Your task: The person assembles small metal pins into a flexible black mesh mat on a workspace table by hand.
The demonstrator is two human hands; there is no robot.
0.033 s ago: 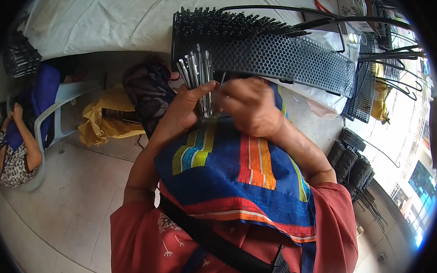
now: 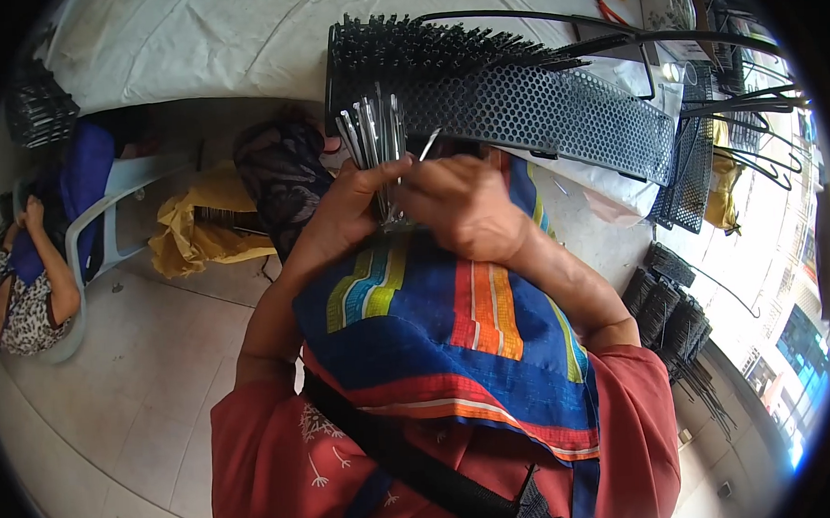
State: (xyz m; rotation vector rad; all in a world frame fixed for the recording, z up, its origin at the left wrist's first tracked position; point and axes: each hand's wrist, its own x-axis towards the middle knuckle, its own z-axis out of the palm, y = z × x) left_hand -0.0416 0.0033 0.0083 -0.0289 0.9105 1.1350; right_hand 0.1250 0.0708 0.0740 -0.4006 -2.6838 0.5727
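Upright in my left hand [image 2: 350, 204] is a bundle of thin silvery metal rods [image 2: 369, 136], its fingers wrapped round the lower half and the thumb across the front. My right hand [image 2: 473, 205] is close against it on the right, fingers curled together and somewhat blurred. Out of the top of those fingers slants a single silvery rod [image 2: 431, 143]; its lower part is hidden. Both hands are above the blue striped apron [image 2: 417, 296] on my lap, just short of a black perforated metal rack [image 2: 548, 114].
Many black rods [image 2: 452, 44] lie heaped in the rack. Orange-handled pliers [image 2: 613, 12] rest on the white-covered table [image 2: 202, 46]. A yellow sack [image 2: 187, 236] is on the floor to the left, near a seated person [image 2: 41, 294]. Black bundles [image 2: 662, 304] stand at the right.
My right hand has shifted slightly left and the rod in it has tilted to the right, showing more of its length. My left hand and its bundle stay nearly where they were.
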